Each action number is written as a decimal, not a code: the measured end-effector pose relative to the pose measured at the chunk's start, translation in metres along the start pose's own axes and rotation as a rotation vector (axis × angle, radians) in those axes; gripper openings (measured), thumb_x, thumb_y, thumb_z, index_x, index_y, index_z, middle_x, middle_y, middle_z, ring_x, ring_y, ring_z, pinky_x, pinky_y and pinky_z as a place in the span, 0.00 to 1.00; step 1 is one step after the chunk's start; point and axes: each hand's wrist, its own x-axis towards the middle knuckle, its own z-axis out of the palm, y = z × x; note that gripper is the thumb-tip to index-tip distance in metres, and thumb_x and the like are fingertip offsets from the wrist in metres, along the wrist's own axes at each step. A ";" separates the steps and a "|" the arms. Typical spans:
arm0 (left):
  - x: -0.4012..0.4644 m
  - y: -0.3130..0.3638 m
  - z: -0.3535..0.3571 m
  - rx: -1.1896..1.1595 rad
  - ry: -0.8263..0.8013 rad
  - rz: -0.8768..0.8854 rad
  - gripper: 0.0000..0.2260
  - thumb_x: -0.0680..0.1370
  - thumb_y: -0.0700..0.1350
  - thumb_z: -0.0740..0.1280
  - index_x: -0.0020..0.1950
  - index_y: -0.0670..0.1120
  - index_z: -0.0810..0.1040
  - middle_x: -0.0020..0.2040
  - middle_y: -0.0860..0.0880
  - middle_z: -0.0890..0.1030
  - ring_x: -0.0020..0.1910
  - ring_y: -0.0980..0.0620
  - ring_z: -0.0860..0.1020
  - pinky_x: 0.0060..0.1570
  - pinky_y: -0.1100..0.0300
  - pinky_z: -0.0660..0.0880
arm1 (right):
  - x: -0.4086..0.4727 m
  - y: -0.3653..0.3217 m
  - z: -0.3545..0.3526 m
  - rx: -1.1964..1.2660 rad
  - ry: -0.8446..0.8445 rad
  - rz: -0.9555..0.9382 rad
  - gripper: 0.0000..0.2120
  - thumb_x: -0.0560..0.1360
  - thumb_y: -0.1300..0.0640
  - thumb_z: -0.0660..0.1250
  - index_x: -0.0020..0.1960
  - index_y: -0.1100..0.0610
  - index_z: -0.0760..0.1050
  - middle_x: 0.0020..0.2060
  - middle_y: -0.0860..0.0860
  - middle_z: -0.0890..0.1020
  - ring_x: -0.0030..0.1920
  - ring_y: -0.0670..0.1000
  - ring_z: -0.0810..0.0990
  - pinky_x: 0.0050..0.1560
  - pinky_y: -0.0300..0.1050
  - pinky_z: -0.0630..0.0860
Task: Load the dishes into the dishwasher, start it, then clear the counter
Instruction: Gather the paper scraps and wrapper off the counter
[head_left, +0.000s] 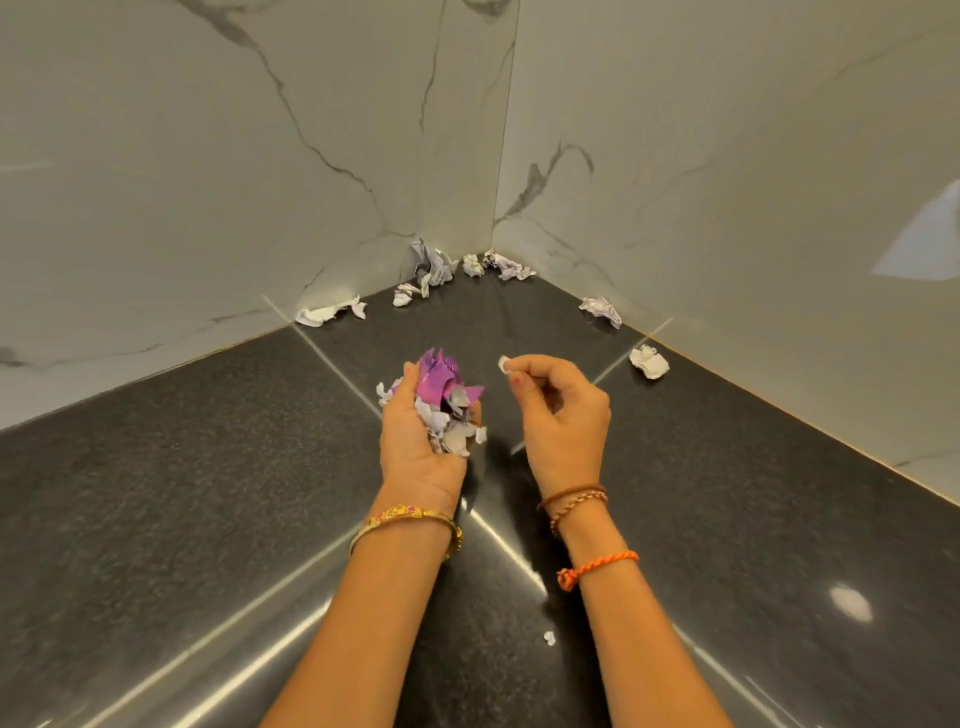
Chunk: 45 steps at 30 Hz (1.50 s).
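My left hand (423, 436), near the middle of the frame, is cupped palm-up with its fingers curled round a bundle of torn scraps (447, 408), white paper mixed with a shiny purple wrapper that sticks out at the top. My right hand (558, 415), just beside it to the right, pinches one small white scrap (503, 364) between thumb and forefinger, held above the dark speckled surface (182, 509) and apart from the bundle.

More crumpled paper lies on the surface toward the upper middle of the frame: a cluster of wads (431, 265) packed into the corner where the two marble walls (208, 182) meet, a long twisted piece (332, 312) to the left along the wall's foot, another wad (601, 309) against the right wall, and a rounder ball (649, 362) a little nearer to me on the right. One tiny white fleck (549, 638) sits on the surface low in the frame, between my forearms (easy to miss).

I wear a gold bangle (408, 525) on my left wrist and cord bracelets (574, 501) on my right, with an orange one (597, 564) farther down the arm.
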 end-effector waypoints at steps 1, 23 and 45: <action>0.001 -0.001 -0.001 -0.003 -0.025 -0.003 0.08 0.79 0.46 0.60 0.41 0.47 0.74 0.30 0.51 0.78 0.34 0.55 0.74 0.33 0.63 0.76 | -0.002 -0.004 0.004 0.186 -0.010 0.054 0.12 0.71 0.66 0.68 0.39 0.49 0.80 0.37 0.44 0.82 0.40 0.39 0.77 0.45 0.32 0.73; -0.001 0.006 -0.002 0.033 -0.098 0.002 0.26 0.78 0.46 0.63 0.18 0.46 0.76 0.20 0.54 0.71 0.19 0.60 0.68 0.21 0.69 0.69 | 0.076 0.070 -0.078 -0.791 -0.123 0.258 0.24 0.75 0.57 0.65 0.70 0.53 0.65 0.68 0.59 0.67 0.68 0.60 0.64 0.67 0.48 0.59; 0.000 0.016 -0.008 -0.061 -0.206 -0.031 0.14 0.79 0.51 0.59 0.41 0.43 0.77 0.34 0.47 0.80 0.30 0.53 0.81 0.31 0.63 0.79 | 0.006 -0.004 0.035 0.086 -0.420 -0.194 0.10 0.71 0.55 0.66 0.47 0.58 0.83 0.44 0.48 0.84 0.57 0.37 0.72 0.60 0.35 0.70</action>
